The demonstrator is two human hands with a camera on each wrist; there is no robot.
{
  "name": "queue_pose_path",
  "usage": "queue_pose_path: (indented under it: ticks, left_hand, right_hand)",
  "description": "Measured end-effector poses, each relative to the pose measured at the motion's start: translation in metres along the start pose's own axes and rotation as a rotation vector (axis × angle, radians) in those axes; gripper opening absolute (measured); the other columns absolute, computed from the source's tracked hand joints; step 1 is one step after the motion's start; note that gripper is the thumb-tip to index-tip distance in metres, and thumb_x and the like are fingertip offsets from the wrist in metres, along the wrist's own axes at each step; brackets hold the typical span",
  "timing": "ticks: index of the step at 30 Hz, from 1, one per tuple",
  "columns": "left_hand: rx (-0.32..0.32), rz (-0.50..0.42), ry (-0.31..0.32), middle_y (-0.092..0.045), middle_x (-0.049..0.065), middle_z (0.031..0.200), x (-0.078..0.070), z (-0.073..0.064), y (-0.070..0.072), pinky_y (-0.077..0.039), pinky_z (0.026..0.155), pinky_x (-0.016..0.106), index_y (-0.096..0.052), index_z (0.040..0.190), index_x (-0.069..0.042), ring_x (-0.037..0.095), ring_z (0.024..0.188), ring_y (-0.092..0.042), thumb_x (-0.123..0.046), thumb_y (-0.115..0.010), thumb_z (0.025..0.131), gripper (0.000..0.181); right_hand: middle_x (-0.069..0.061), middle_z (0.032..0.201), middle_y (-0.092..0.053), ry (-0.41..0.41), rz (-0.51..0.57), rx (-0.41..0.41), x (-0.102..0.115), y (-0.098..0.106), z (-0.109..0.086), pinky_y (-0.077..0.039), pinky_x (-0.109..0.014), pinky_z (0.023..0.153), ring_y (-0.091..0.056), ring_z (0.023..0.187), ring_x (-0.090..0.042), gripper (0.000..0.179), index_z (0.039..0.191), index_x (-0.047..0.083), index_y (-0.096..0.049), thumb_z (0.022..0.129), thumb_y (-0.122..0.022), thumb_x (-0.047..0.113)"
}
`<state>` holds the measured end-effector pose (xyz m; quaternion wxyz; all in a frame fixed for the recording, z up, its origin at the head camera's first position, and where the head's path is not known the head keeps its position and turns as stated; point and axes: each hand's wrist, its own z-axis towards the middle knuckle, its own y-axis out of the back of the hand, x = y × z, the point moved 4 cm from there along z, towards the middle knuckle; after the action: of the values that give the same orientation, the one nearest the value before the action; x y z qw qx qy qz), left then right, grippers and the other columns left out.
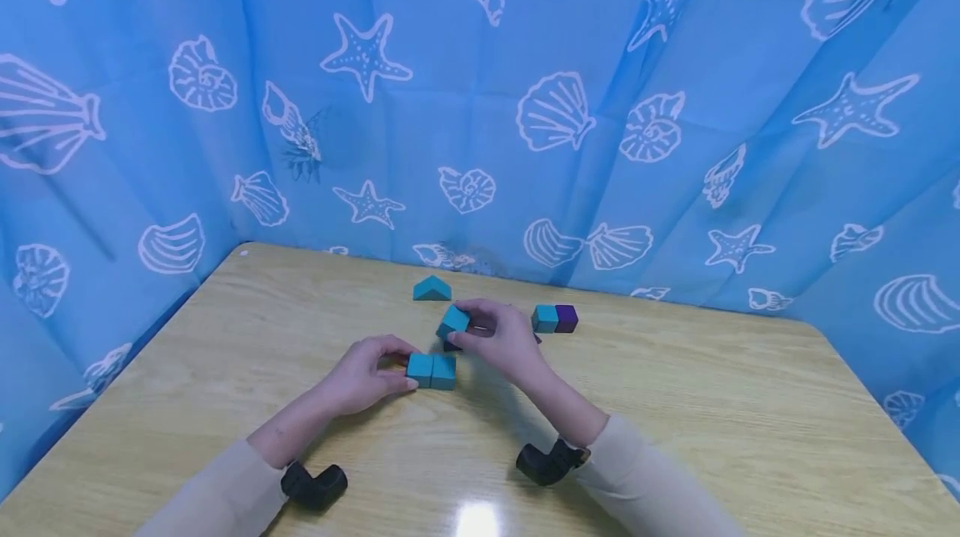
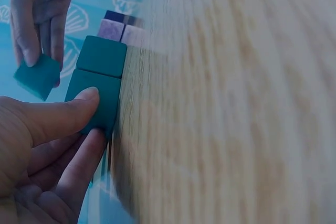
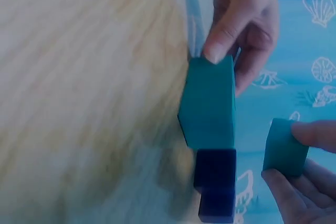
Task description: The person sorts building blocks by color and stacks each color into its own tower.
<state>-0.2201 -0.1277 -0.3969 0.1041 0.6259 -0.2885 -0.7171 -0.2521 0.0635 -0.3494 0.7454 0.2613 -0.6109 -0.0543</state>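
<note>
Two teal cubes sit side by side on the table, touching. My left hand pinches the left one; in the left wrist view its thumb lies on that near teal cube, fingers on the opposite side. My right hand pinches another teal block between thumb and fingers, raised just behind the pair. The same held block appears at lower right in the right wrist view. Dark purple blocks stand beyond the teal pair; in the head view my right hand mostly hides them.
A teal triangular block stands farther back on the wooden table. To the right of my right hand, a teal block and a purple block stand touching. A blue shell-patterned curtain hangs behind the table.
</note>
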Motion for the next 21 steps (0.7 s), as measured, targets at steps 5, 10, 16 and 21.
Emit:
queue_pose_path:
  ticks: [5,10,16,21]
  left_hand:
    - [0.017,-0.009,-0.02,-0.066,0.009,0.111,0.0,-0.002,0.001,-0.05,0.095,0.045,-0.066,0.113,-0.001,0.028,0.109,-0.06,-0.012,-0.072,0.086,0.03]
    - [0.023,-0.023,-0.039,-0.066,0.011,0.111,-0.001,-0.001,0.002,-0.051,0.094,0.045,-0.065,0.114,0.0,0.03,0.11,-0.06,-0.011,-0.071,0.086,0.031]
    - [0.046,-0.052,-0.045,-0.065,0.01,0.112,0.0,-0.001,0.001,-0.051,0.095,0.045,-0.064,0.114,-0.001,0.032,0.112,-0.058,-0.012,-0.07,0.087,0.03]
    - [0.055,-0.078,-0.038,-0.064,0.01,0.113,0.0,-0.002,0.0,-0.052,0.094,0.043,-0.064,0.113,0.0,0.032,0.113,-0.058,-0.009,-0.07,0.087,0.029]
  right_hand:
    - [-0.013,0.116,-0.067,0.039,-0.002,0.11,0.002,-0.013,-0.005,-0.057,-0.032,0.086,-0.066,0.105,-0.028,0.039,0.124,0.005,-0.063,0.086,-0.072,0.01]
    - [-0.014,0.112,-0.068,0.08,0.015,0.172,0.004,-0.021,-0.008,-0.057,-0.029,0.083,-0.067,0.102,-0.029,0.039,0.122,0.002,-0.063,0.086,-0.072,0.011]
    - [-0.013,0.113,-0.067,0.11,-0.01,0.21,0.005,-0.028,-0.01,-0.057,-0.028,0.083,-0.068,0.099,-0.024,0.037,0.121,0.001,-0.063,0.085,-0.072,0.009]
    - [-0.012,0.115,-0.066,0.119,-0.041,0.243,0.005,-0.034,-0.011,-0.056,-0.033,0.086,-0.067,0.101,-0.026,0.036,0.12,0.003,-0.064,0.085,-0.072,0.008]
